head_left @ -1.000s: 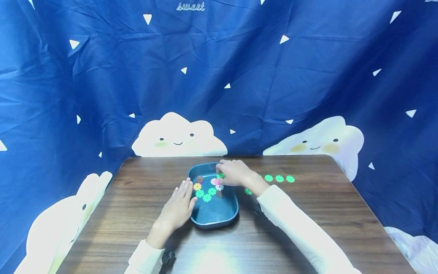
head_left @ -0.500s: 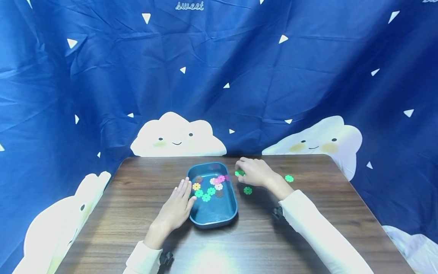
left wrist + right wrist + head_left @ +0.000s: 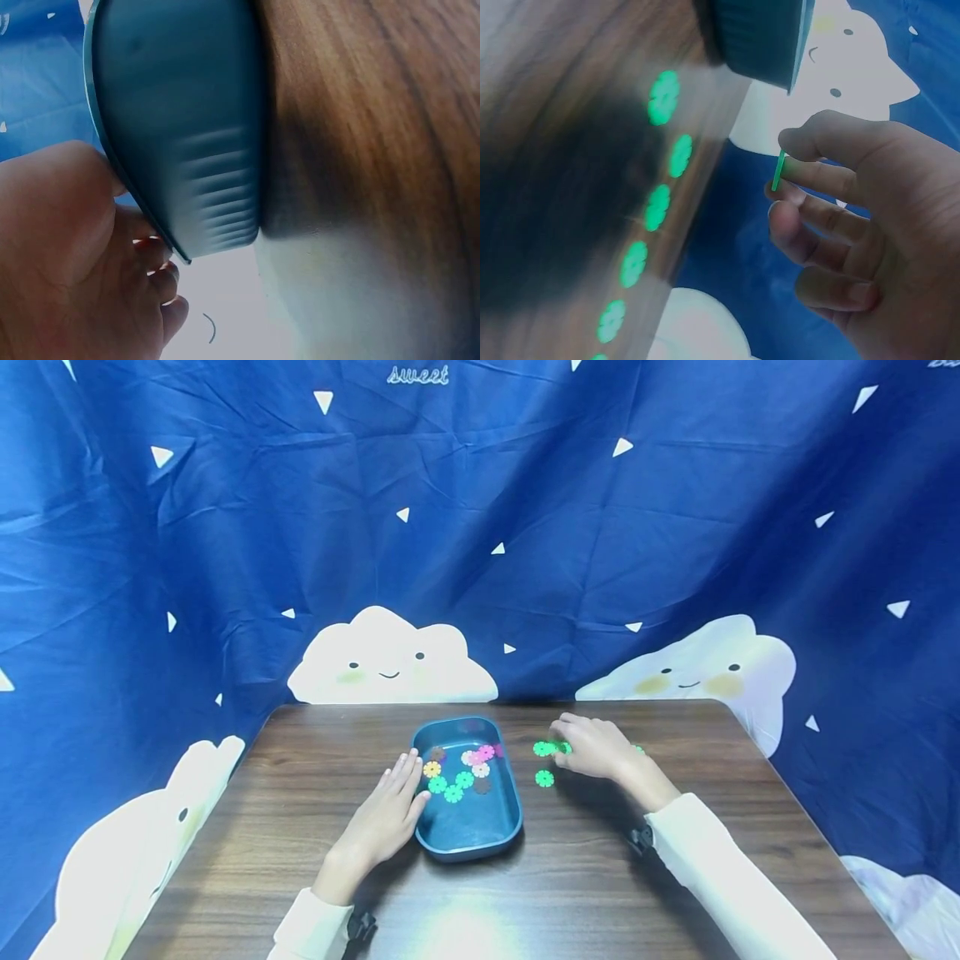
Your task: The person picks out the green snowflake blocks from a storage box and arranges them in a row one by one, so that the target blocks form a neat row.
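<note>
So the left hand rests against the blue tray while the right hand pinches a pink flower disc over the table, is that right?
Not quite: the disc is green, not pink. The right wrist view shows the right hand pinching a thin green disc edge-on. The left hand does rest against the blue tray.

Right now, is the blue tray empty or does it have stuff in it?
Not empty. The blue tray holds several little flower discs in green, pink, yellow and white, bunched toward its far end. The near end is bare.
</note>
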`<state>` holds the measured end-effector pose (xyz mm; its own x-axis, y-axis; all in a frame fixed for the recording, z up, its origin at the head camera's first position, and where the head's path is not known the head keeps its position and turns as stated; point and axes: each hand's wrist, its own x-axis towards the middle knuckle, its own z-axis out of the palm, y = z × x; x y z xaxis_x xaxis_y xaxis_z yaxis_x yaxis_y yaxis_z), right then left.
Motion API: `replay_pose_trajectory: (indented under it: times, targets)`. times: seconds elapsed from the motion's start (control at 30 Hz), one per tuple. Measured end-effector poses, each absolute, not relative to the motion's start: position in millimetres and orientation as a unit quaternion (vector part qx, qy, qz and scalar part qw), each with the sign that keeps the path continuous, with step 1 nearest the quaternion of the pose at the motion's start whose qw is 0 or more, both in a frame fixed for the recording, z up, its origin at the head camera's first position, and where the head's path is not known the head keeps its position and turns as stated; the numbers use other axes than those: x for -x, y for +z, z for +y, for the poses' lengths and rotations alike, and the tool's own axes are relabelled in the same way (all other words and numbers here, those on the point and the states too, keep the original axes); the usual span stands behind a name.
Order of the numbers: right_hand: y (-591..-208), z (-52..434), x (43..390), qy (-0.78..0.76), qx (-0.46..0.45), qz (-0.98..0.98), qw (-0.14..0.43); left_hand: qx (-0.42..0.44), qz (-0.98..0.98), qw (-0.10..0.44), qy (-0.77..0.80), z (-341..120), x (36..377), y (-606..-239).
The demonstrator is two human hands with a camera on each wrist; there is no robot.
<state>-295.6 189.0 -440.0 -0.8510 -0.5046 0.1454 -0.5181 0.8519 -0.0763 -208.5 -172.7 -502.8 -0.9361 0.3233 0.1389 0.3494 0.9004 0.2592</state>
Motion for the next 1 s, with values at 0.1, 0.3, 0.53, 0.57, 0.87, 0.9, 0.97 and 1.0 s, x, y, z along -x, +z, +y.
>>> replay_pose_trajectory:
  times: [0.1,0.3,0.53,0.57,0.87,0.9,0.97,1.0]
  targets:
    - [-446,196,292,0.061,-0.253,-0.964,0.046,0.171,-0.974,0.049,-0.142,-172,209,-504]
    - [-463,209,285,0.087,-0.242,-0.966,0.011,0.172,-0.974,0.045,-0.142,-173,208,-503]
    - [-483,218,283,0.098,-0.246,-0.964,0.007,0.176,-0.973,0.041,-0.147,-173,208,-500]
    - [-485,218,283,0.099,-0.247,-0.964,0.007,0.176,-0.972,0.043,-0.149,-173,208,-501]
    - [-497,220,284,0.105,-0.244,-0.964,0.003,0.174,-0.973,0.037,-0.15,-172,208,-501]
    - [-498,220,284,0.105,-0.244,-0.964,0.0,0.174,-0.972,0.038,-0.152,-172,208,-501]
    - [-500,219,284,0.105,-0.242,-0.965,-0.007,0.175,-0.971,0.04,-0.157,-172,208,-501]
    - [-501,219,284,0.103,-0.241,-0.965,-0.009,0.175,-0.971,0.041,-0.159,-172,208,-501]
